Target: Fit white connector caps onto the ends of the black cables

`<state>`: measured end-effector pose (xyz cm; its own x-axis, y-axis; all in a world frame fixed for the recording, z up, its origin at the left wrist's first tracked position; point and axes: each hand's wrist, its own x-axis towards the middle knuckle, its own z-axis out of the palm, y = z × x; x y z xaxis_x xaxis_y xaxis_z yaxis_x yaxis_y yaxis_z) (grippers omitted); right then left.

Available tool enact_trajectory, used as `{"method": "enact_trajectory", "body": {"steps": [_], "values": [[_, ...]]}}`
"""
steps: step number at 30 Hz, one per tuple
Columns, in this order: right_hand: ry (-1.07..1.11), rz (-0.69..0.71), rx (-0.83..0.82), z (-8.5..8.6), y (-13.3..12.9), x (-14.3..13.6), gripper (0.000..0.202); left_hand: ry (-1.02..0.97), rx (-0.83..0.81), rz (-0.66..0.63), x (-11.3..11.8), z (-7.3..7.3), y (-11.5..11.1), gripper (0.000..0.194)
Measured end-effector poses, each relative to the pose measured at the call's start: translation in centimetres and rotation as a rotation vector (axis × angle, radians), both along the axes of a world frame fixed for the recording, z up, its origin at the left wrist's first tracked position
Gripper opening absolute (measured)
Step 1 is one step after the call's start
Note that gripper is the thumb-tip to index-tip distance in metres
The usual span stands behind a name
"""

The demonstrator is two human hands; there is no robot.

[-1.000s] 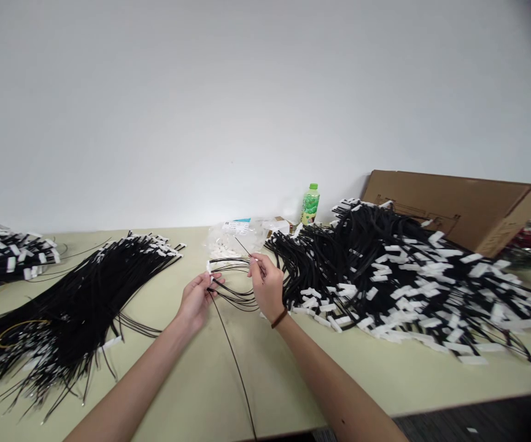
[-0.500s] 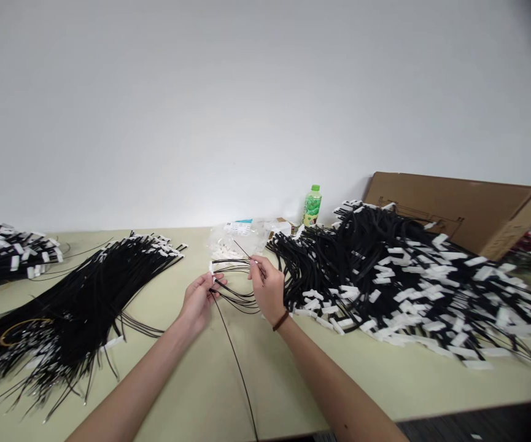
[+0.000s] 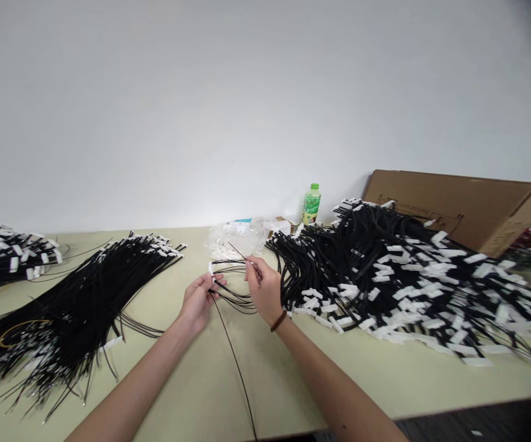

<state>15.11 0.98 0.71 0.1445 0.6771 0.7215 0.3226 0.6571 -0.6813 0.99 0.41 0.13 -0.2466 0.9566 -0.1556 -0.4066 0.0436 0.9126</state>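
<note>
My left hand [image 3: 199, 296] pinches a white connector [image 3: 210, 268] with several thin black wires [image 3: 232, 298] running out of it to the right. One long black wire [image 3: 234, 353] trails from these fingers down to the front of the table. To the right, my right hand [image 3: 264, 286] holds a single thin wire [image 3: 236, 250] between thumb and fingertips, its free end pointing up and left. The looped black wires pass behind or beside the right hand; where they end is hidden.
Black wire bundles [image 3: 94, 288] with metal tips lie at the left. A large heap of black cables with white connectors [image 3: 403, 288] covers the right side. Behind stand a plastic bag of white parts [image 3: 235, 239], a green-capped bottle [image 3: 311, 204] and a cardboard box [image 3: 440, 202].
My right hand has shifted slightly left with the thin wire in its fingers, closer to the connector. My left hand stays nearly in place.
</note>
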Motion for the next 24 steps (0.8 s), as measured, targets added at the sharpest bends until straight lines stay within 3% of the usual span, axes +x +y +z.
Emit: {"method": "enact_trajectory", "body": {"steps": [24], "values": [[-0.073,0.004,0.03,-0.3,-0.2,-0.19,0.025,0.008,0.027,-0.017,0.07,-0.5,0.12,0.01]]}}
